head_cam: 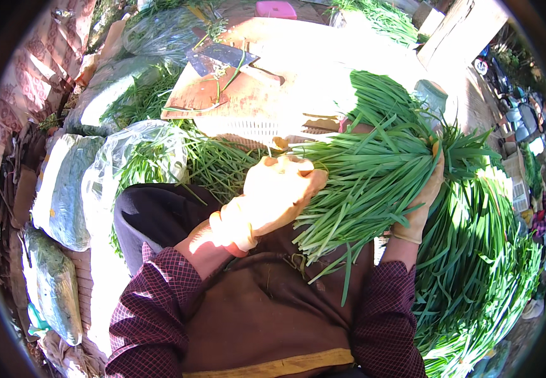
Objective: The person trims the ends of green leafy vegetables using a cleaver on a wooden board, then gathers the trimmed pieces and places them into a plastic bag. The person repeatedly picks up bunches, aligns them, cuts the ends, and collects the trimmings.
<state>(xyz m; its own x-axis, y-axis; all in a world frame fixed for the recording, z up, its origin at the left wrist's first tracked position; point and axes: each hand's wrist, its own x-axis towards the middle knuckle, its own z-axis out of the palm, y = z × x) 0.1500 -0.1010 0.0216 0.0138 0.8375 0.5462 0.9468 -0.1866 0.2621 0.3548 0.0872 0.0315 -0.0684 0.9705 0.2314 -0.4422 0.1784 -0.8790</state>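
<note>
My right hand (425, 193), in a thin pale glove, grips a thick bundle of garlic chives (367, 175) around its leafy side. The pale cut ends point left and down over my brown apron (263, 312). At the upper stem ends is my left hand (282, 191), gloved too, its fingers curled. Bright sun washes it out, and whether it pinches a stalk is not clear. Under and beyond my right forearm lies a large heap of chives (466, 245). Another bunch (381, 94) rests behind the held bundle.
Ahead is a wooden board (183, 97) bearing a cleaver (230, 54) and scraps, above a slotted plastic basket (249, 127). Loose greens (216, 163) and filled clear plastic bags (69, 189) lie left. A wooden post (462, 33) and a pink plastic stool (276, 9) stand farther off.
</note>
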